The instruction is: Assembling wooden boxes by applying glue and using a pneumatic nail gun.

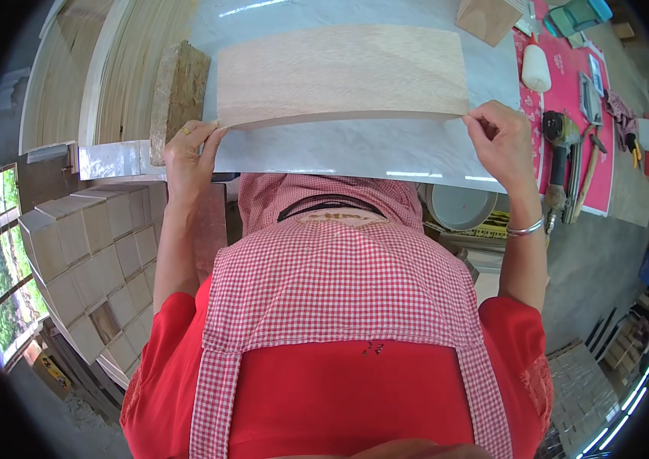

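While both hands pinch near corners of wood sheet (340,73), left hand (187,149) and right hand (497,138) clamp edge on grey board (355,149); step looks like aligning sheet; next calls for even pressure, corners flush.

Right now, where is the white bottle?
In the head view, the white bottle lies at the upper right on the pink mat, just past the right end of the pale wood sheet, above the right hand.
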`<act>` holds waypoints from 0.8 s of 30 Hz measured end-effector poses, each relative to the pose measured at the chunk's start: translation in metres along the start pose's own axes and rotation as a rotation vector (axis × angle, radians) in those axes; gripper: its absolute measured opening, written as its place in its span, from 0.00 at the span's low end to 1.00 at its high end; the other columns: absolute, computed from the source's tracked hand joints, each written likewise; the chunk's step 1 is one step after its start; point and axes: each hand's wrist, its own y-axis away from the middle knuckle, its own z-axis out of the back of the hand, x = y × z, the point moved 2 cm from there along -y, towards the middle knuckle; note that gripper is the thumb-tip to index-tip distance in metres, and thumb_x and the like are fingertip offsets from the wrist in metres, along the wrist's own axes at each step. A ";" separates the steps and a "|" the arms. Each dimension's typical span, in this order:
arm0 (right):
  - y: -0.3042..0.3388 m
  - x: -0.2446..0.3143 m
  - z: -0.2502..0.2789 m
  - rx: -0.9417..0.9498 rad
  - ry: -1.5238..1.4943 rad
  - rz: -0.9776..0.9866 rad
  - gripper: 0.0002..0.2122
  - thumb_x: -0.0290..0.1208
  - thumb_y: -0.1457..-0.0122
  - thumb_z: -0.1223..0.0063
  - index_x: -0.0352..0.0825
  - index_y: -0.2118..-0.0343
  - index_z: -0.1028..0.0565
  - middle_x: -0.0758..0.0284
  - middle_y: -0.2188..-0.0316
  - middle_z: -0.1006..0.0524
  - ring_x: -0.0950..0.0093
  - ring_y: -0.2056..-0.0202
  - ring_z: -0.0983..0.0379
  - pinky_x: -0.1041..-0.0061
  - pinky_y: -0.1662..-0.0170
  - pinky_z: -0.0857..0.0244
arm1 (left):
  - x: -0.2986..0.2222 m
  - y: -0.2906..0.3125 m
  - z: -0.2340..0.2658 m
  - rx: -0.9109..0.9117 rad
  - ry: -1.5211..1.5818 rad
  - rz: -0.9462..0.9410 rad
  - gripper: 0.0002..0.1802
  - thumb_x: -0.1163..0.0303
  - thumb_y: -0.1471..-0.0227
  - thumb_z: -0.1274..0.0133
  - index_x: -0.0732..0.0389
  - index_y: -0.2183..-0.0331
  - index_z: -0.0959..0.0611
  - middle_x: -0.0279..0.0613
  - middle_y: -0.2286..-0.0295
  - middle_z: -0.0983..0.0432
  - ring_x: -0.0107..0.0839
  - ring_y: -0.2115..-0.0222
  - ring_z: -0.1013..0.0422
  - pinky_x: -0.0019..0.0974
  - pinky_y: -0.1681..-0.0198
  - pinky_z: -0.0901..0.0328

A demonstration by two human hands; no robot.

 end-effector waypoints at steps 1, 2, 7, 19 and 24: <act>0.001 -0.004 0.000 0.027 -0.014 -0.039 0.05 0.23 0.46 0.39 0.29 0.69 0.22 0.67 0.78 0.25 0.80 0.80 0.32 0.80 0.75 0.39 | -0.001 0.000 0.001 0.034 -0.055 0.002 0.09 0.73 0.49 0.39 0.68 0.67 0.16 0.49 0.73 0.21 0.44 0.72 0.24 0.38 0.67 0.32; 0.004 -0.007 0.001 0.030 -0.016 -0.032 0.05 0.23 0.46 0.39 0.29 0.69 0.22 0.67 0.78 0.25 0.80 0.80 0.32 0.80 0.75 0.39 | -0.001 0.000 0.003 0.064 -0.109 0.007 0.10 0.71 0.49 0.39 0.68 0.65 0.16 0.49 0.72 0.21 0.44 0.72 0.24 0.39 0.67 0.32; 0.060 -0.096 0.047 -0.382 0.417 -0.120 0.22 0.35 0.45 0.38 0.27 0.51 0.27 0.51 0.59 0.23 0.55 0.59 0.26 0.63 0.53 0.32 | -0.040 -0.011 0.021 0.215 -0.314 0.248 0.18 0.63 0.50 0.37 0.65 0.61 0.18 0.49 0.67 0.20 0.46 0.68 0.24 0.42 0.64 0.31; 0.085 -0.200 0.095 -0.168 0.680 -0.551 0.25 0.38 0.50 0.39 0.26 0.53 0.28 0.49 0.63 0.21 0.53 0.62 0.23 0.60 0.57 0.30 | -0.155 -0.113 -0.114 0.183 -0.198 -0.626 0.31 0.50 0.65 0.30 0.61 0.66 0.22 0.57 0.44 0.35 0.51 0.44 0.37 0.53 0.40 0.44; 0.069 -0.122 0.120 -0.172 0.246 -0.695 0.18 0.35 0.49 0.37 0.28 0.59 0.25 0.64 0.79 0.22 0.71 0.81 0.25 0.70 0.76 0.32 | -0.163 -0.111 -0.118 0.303 -0.321 -0.525 0.34 0.53 0.68 0.28 0.63 0.62 0.23 0.57 0.49 0.33 0.50 0.47 0.36 0.50 0.43 0.41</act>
